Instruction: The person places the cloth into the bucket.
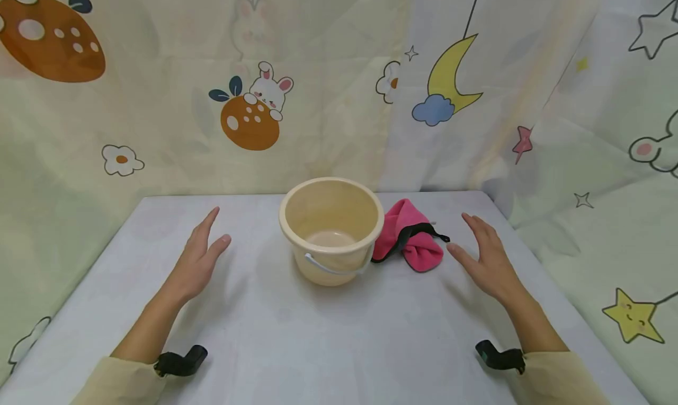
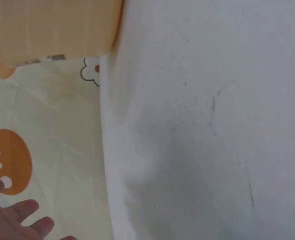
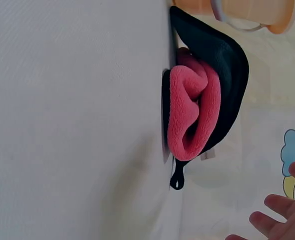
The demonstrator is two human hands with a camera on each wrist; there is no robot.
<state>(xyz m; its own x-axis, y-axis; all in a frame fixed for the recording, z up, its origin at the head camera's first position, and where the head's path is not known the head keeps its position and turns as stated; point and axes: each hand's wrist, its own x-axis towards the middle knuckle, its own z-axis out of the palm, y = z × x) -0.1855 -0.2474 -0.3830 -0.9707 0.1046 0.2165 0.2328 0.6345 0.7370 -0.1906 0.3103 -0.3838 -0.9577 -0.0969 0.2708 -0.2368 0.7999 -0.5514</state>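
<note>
Cropped sleeves [image 1: 120,381], cloth [image 1: 399,219] partly behind bucket [image 1: 329,249]

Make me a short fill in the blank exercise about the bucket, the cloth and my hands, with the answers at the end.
1. The edging on the pink cloth is coloured ____.
2. The cloth lies ____ the bucket and the right hand.
3. The bucket's open top faces ____.
4. The left hand is holding ____.

Missing words: black; between; up; nothing.
</note>
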